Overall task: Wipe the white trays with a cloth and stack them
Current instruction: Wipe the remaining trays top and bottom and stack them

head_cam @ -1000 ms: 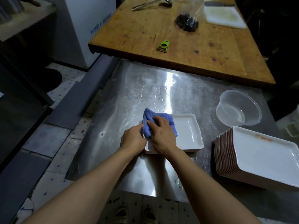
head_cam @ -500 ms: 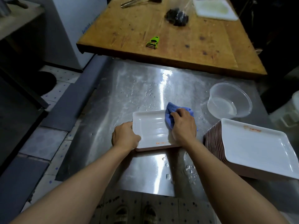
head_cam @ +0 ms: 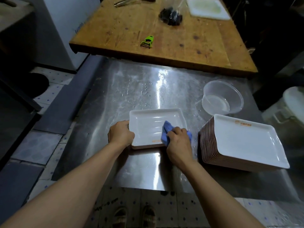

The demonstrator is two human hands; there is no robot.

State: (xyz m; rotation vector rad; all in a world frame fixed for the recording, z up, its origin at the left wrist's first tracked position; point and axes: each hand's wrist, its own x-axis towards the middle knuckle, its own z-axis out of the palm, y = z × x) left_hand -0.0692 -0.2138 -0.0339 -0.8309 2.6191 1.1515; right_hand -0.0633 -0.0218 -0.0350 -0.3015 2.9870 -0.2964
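Note:
A single white tray (head_cam: 148, 122) lies on the wet steel table (head_cam: 148, 89) in front of me. My left hand (head_cam: 120, 134) grips its left rim. My right hand (head_cam: 178, 142) holds a bunched blue cloth (head_cam: 166, 131) and presses it onto the tray's near right part, over the rim. Wet streaks show on the tray's floor beside the cloth. To the right stands a tall stack of white trays (head_cam: 243, 142) with brown undersides.
A clear plastic bowl (head_cam: 222, 97) with a little water stands behind the stack. A wooden table (head_cam: 164, 38) overhangs the steel one at the back, carrying a green peeler (head_cam: 147, 41), a black bag and a white board. A white bucket (head_cam: 292, 104) sits far right.
My right hand has wiped the cloth from the tray's left side to its right, then drawn it down toward the near right corner. My left hand kept its grip on the left rim.

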